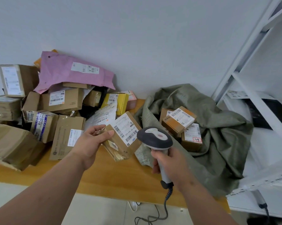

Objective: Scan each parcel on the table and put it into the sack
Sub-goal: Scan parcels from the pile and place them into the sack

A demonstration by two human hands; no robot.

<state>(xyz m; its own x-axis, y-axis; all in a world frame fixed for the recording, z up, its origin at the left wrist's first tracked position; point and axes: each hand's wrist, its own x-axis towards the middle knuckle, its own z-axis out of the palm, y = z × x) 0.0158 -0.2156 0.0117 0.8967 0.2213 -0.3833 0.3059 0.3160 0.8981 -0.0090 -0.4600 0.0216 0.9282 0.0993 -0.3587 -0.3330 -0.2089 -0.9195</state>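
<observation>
1. The small brown cardboard parcel (123, 137) carries a white shipping label with black barcodes; beside them a number runs sideways, too blurred to read with certainty. A small yellow sticker near its lower edge reads "203".
2. The left hand (90, 142) holds this parcel above the wooden table (104, 174), thumb curled over its top left corner, fingers wrapped behind its left edge.
3. The right hand (166, 161) is clamped round the handle of the grey corded barcode scanner (154, 138), whose head sits just right of the parcel's label.
4. The olive-green woven sack (215, 135) lies open on the table's right, with labelled brown boxes (179, 122) inside.
5. A pink plastic mailer (72, 72) tops the parcel heap on the left.
</observation>
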